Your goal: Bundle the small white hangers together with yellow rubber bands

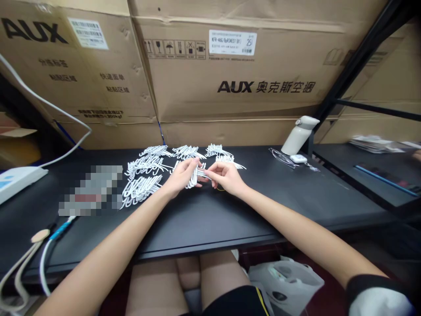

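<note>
Several piles of white hook-shaped pieces (141,188) lie on the black table (210,224), at its middle and left of the middle. My left hand (182,176) is closed round a small bunch of white hooks (193,179) above the front of the piles. Close beside it on the right, my right hand (226,176) pinches the ends of the same bunch. A thin yellow loop (221,189) shows under my right fingers; what it belongs to is hidden.
A white bottle (297,137), a white earphone case (298,159) and a coiled cable stand or lie at right. At left are a blurred-out device (94,188), a strap and cables. Cardboard boxes (230,105) rise behind the table. A plastic bag (286,281) is below.
</note>
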`<action>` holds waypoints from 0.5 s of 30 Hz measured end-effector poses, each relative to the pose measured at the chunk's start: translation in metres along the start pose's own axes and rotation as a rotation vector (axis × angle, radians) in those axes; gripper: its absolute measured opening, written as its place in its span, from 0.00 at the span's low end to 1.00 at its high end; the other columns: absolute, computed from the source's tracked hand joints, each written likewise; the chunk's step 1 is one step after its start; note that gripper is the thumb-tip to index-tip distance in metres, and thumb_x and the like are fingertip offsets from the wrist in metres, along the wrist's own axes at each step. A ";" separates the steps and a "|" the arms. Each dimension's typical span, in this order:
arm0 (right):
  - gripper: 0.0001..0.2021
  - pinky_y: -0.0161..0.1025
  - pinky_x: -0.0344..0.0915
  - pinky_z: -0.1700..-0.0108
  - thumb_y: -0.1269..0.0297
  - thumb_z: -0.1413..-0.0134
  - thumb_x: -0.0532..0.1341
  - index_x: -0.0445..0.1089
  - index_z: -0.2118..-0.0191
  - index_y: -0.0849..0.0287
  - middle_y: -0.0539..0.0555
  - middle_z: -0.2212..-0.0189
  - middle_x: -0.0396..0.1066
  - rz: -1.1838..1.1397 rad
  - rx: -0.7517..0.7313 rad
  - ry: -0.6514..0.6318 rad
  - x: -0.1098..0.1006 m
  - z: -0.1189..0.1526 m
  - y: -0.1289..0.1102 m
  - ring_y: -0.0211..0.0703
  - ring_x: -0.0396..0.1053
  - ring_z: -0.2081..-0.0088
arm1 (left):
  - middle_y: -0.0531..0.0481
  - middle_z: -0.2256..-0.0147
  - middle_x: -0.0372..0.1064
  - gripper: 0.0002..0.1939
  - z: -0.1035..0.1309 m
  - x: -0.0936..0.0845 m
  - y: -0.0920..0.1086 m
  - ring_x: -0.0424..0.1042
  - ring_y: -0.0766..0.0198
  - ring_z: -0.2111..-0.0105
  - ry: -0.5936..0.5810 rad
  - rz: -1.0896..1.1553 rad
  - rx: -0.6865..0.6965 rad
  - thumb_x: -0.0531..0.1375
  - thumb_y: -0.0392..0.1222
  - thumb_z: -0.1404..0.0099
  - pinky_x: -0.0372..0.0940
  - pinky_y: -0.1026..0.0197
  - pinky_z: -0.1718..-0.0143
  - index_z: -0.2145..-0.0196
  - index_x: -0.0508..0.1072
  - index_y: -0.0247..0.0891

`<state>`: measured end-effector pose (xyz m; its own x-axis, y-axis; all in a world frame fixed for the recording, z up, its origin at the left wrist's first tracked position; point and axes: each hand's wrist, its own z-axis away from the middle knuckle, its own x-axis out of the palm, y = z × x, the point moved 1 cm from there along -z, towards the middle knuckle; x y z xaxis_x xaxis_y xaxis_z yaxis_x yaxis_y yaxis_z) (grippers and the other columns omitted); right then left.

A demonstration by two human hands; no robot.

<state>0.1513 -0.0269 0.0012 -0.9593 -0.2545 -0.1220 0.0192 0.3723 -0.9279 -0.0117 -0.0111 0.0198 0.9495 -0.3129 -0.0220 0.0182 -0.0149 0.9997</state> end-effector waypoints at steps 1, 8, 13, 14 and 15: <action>0.15 0.33 0.63 0.79 0.52 0.52 0.64 0.67 0.71 0.61 0.47 0.85 0.66 0.003 0.002 -0.002 0.000 0.000 0.000 0.34 0.64 0.84 | 0.48 0.72 0.72 0.15 0.000 0.000 0.000 0.75 0.62 0.78 0.003 0.002 -0.006 0.55 0.53 0.35 0.72 0.60 0.80 0.66 0.66 0.37; 0.13 0.34 0.64 0.74 0.54 0.46 0.61 0.70 0.72 0.60 0.49 0.80 0.70 0.256 -0.119 0.023 0.000 0.007 -0.006 0.34 0.66 0.80 | 0.47 0.69 0.73 0.17 0.002 0.000 0.001 0.76 0.60 0.77 0.013 -0.005 -0.004 0.58 0.55 0.39 0.72 0.60 0.80 0.62 0.69 0.37; 0.12 0.35 0.65 0.70 0.56 0.44 0.59 0.70 0.72 0.59 0.49 0.78 0.71 0.391 -0.187 0.019 0.002 0.008 -0.009 0.36 0.68 0.78 | 0.46 0.71 0.73 0.17 0.001 -0.003 0.002 0.74 0.62 0.81 -0.031 -0.051 0.040 0.58 0.53 0.38 0.69 0.63 0.84 0.61 0.71 0.36; 0.12 0.34 0.65 0.70 0.56 0.44 0.58 0.71 0.71 0.59 0.50 0.78 0.71 0.398 -0.180 0.035 0.001 0.007 -0.009 0.36 0.68 0.77 | 0.47 0.73 0.72 0.16 0.000 -0.004 0.003 0.72 0.63 0.83 -0.031 -0.062 0.056 0.58 0.52 0.38 0.67 0.64 0.86 0.62 0.71 0.36; 0.13 0.34 0.65 0.70 0.55 0.43 0.57 0.71 0.70 0.59 0.51 0.76 0.72 0.398 -0.170 0.073 -0.001 0.006 -0.009 0.36 0.68 0.77 | 0.48 0.75 0.71 0.15 -0.001 -0.006 0.004 0.70 0.65 0.85 -0.018 -0.068 0.069 0.58 0.51 0.37 0.66 0.65 0.87 0.63 0.71 0.35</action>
<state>0.1537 -0.0357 0.0076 -0.9040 0.0004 -0.4276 0.3512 0.5715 -0.7417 -0.0166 -0.0084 0.0236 0.9410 -0.3261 -0.0906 0.0603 -0.1019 0.9930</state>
